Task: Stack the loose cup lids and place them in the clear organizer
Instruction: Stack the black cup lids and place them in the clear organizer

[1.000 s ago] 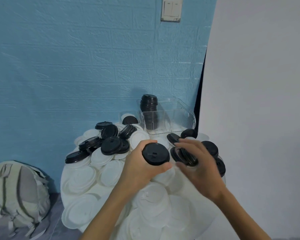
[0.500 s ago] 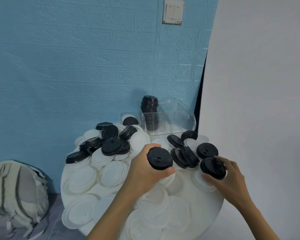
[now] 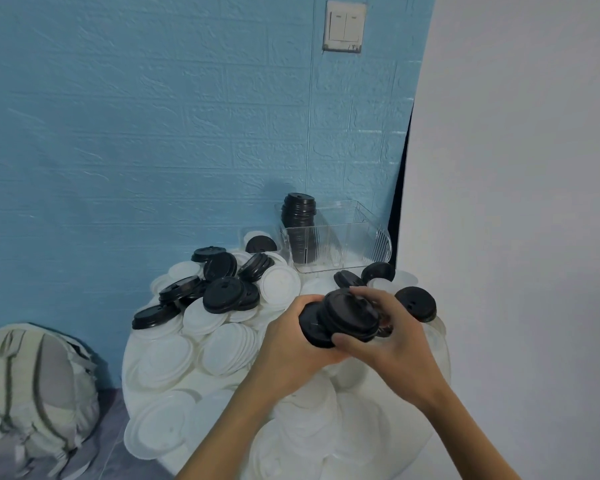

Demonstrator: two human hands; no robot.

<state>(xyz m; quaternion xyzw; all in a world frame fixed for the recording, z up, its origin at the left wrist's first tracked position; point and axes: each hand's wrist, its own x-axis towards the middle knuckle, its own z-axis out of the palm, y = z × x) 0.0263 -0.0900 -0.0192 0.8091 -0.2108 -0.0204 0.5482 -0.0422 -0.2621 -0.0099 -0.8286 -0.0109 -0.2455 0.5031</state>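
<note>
**A:** ok so what are your hands on right now?

**B:** your left hand (image 3: 293, 344) is curled around a short stack of round black plastic cup lids (image 3: 314, 322), fingers wrapped under it so I can't see the tips; your right hand (image 3: 392, 336) pinches another black plastic lid (image 3: 350, 315), thumb on its near rim and fingers hooked over the far rim; that lid is tilted and overlaps the front of the stack, touching it as far as I can tell.

**A:** and the box?

**B:** the clear ribbed plastic organizer (image 3: 340, 242) sits beyond your fingertips, up against the blue textured wall (image 3: 136, 133); a tall upright column of black lids (image 3: 298, 216) stands in its left part and pokes above the rim; a smaller clear container (image 3: 258, 237) just left of it holds one black lid and a white one.

**A:** what's loose still?

**B:** a heap of loose black lids (image 3: 222, 289) lies left of your left knuckles; one single black lid (image 3: 418, 303) rests just right of your right fingers, a couple more behind them; flat white plastic lids (image 3: 194, 348) blanket the round white table (image 3: 440, 375) under both wrists; a pale grey backpack (image 3: 32, 386) slumps on the floor far left; a white wall switch (image 3: 345, 26) is high above.
</note>
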